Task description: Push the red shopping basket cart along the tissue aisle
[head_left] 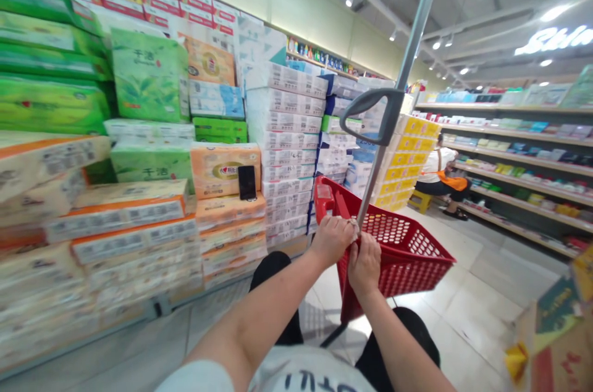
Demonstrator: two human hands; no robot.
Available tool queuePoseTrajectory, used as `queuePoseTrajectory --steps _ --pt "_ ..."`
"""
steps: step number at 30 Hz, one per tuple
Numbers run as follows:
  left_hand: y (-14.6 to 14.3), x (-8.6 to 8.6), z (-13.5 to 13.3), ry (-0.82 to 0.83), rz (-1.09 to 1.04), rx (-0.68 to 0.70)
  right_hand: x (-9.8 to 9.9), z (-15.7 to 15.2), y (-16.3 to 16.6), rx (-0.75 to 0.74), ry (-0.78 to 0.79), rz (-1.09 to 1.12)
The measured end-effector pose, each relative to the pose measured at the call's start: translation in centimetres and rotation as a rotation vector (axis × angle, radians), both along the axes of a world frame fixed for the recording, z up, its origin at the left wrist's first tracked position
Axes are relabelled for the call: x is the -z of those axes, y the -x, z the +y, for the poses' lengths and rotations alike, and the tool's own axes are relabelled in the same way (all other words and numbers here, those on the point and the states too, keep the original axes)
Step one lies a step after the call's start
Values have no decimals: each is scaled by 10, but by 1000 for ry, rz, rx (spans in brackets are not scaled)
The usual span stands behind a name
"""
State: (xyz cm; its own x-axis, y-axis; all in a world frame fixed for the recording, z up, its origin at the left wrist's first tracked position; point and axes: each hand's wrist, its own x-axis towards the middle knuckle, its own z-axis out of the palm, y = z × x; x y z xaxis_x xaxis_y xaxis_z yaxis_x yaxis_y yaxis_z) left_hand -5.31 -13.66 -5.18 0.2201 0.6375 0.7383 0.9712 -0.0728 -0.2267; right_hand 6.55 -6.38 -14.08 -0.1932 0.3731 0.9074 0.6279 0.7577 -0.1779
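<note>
A red plastic shopping cart (403, 256) with perforated sides stands in front of me, between my knees. From its near end a grey metal pole (407, 65) rises at a slant, with a dark grey loop handle (373, 114) partway up. My left hand (334, 239) is closed at the pole's foot, with a small crumpled pale cloth or tissue (355, 226) at its fingertips. Just beside it, my right hand (365, 262) has its fingers curled over the cart's near rim at the pole. Its fingertips are partly hidden.
Stacked tissue packs (139, 244) line the left side; a black phone (247, 183) leans upright on an orange pack there. Yellow boxes (403, 163) stand beyond the cart. A person (442, 170) sits on a yellow stool by the right shelves (519, 163). Cardboard boxes (560, 324) sit lower right.
</note>
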Motion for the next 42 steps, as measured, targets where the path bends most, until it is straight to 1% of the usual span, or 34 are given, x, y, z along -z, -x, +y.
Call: queuePoseTrajectory --steps 3,4,5,7,10,13,15,19,20,25,28,30,32,33,35,37,39,41,42 --pt "18 -4 -4 11 151 173 1 3 -6 15 -50 -57" --pt "23 -5 -6 11 153 196 0 4 -7 22 -65 -73" --pt "26 -4 -7 6 129 194 0 5 -7 29 -77 -85" --pt "26 1 -8 -25 31 127 0 5 -6 42 -83 -97" --pt "16 15 -13 -75 -45 35 1 6 -4 42 -77 -89" --pt "8 23 -19 -59 21 75 3 7 -6 12 -77 -69" --pt "8 19 -21 -43 17 94 4 9 -8 7 -84 -72" --pt "12 5 -20 -99 -213 -9 6 12 -11 26 -101 -84" --pt "12 2 -19 -109 -246 -16 6 13 -11 29 -103 -82" --pt "7 -1 -21 -57 -170 96 2 8 -13 0 -83 -56" --pt "5 -4 -20 -27 -224 82 -6 -6 -15 -50 -32 30" --pt "4 -6 -18 -3 -284 65 -14 -19 -16 -88 -55 100" --pt "3 -8 -16 15 -345 77 -22 -32 -14 -167 -161 49" --pt "2 -8 -15 18 -374 99 -26 -37 -12 -196 -178 -10" --pt "3 -6 -16 10 -421 173 -32 -42 -6 -193 -164 -115" --pt "11 -3 -18 -4 -432 265 -35 -40 -1 -164 -148 -178" --pt "29 3 -18 -18 -392 329 -34 -36 2 -131 -149 -208" --pt "60 11 -14 -27 -325 305 -31 -32 3 -99 -158 -215" --pt "80 16 -11 -23 -308 230 -30 -30 3 -84 -167 -208"
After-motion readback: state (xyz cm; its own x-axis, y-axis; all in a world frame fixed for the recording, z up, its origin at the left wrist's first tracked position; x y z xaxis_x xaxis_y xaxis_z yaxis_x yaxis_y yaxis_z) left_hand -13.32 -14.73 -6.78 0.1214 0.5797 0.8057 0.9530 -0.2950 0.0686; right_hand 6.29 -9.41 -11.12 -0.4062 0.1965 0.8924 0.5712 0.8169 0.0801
